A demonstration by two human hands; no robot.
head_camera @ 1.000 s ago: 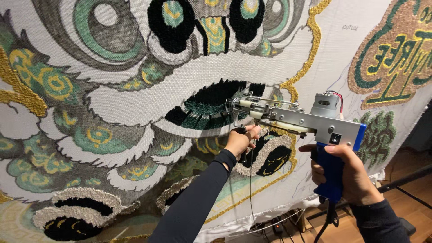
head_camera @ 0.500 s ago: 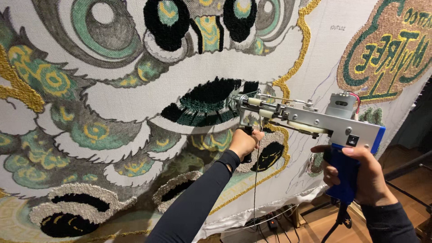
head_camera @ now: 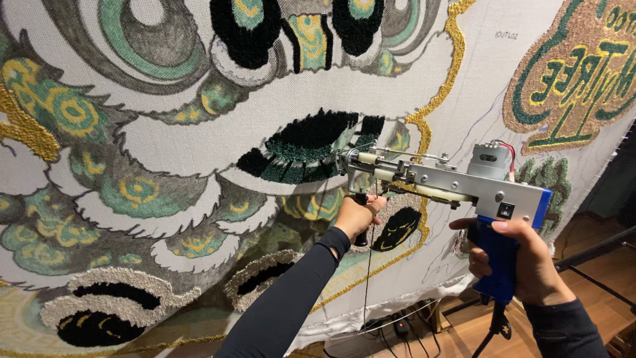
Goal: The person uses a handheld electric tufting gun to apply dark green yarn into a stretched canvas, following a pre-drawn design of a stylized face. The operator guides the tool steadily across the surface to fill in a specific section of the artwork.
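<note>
A silver tufting gun (head_camera: pixel 444 182) with a blue grip points left at a large stretched cloth (head_camera: pixel 199 152) tufted in green, gold, black and grey. Its tip touches the cloth beside a black and dark-green tufted patch (head_camera: pixel 305 146). My left hand (head_camera: pixel 356 215), in a dark sleeve, is closed around the gun's black front handle under the tip. My right hand (head_camera: pixel 520 258) grips the blue rear handle, index finger stretched along it. A thin dark yarn (head_camera: pixel 368 265) hangs down from the gun.
A second tufted piece (head_camera: pixel 570 73) in brown, green and yellow fills the upper right of the cloth. Below the cloth's lower edge lie cables (head_camera: pixel 397 325) on a wooden floor (head_camera: pixel 596 278). A dark bar (head_camera: pixel 593 250) crosses at right.
The gun and both hands sit slightly further right and lower against the cloth than a second ago; the grips are unchanged.
</note>
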